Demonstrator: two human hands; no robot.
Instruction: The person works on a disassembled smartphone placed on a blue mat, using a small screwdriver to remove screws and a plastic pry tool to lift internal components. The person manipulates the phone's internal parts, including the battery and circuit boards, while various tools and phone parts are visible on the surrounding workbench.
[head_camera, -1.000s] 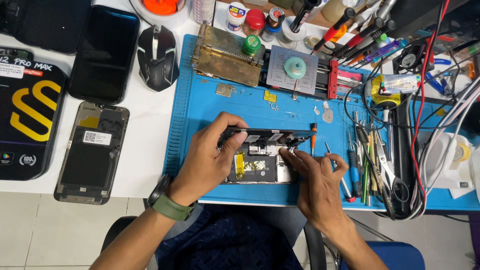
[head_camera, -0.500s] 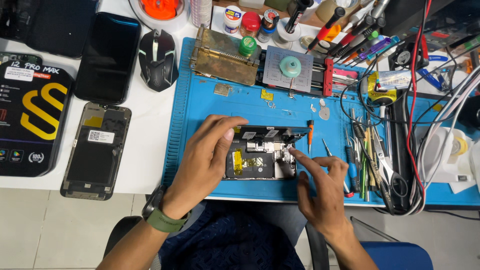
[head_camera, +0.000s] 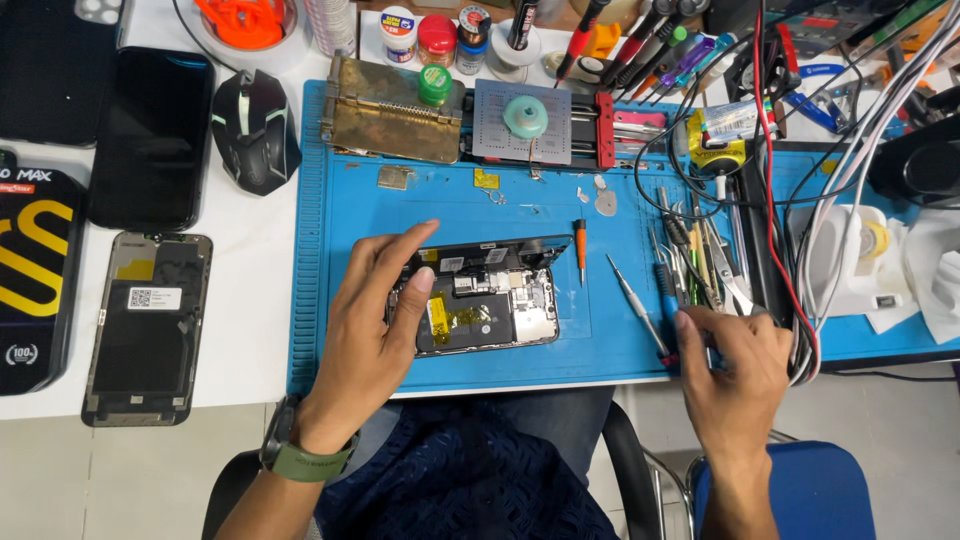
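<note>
An opened phone (head_camera: 485, 305) lies on the blue work mat (head_camera: 480, 215) with its insides showing and its dark screen panel tilted up along the far edge. My left hand (head_camera: 365, 340) rests on the phone's left side, fingers spread over the lifted panel. My right hand (head_camera: 735, 365) is at the mat's front right edge, its fingertips touching a blue-handled tool (head_camera: 665, 310) in a row of tweezers and drivers (head_camera: 700, 265). Whether it grips the tool is unclear. A small orange screwdriver (head_camera: 580, 245) lies just right of the phone.
A loose screen panel (head_camera: 148, 325) and a dark phone (head_camera: 150, 135) lie on the white table at left, beside a black mouse (head_camera: 255, 130). Metal jigs (head_camera: 390, 120), small jars (head_camera: 437, 35) and cables (head_camera: 800, 180) crowd the back and right.
My right hand has left the phone and moved right to the row of tools. My left hand stays on the phone. The view has shifted slightly.
</note>
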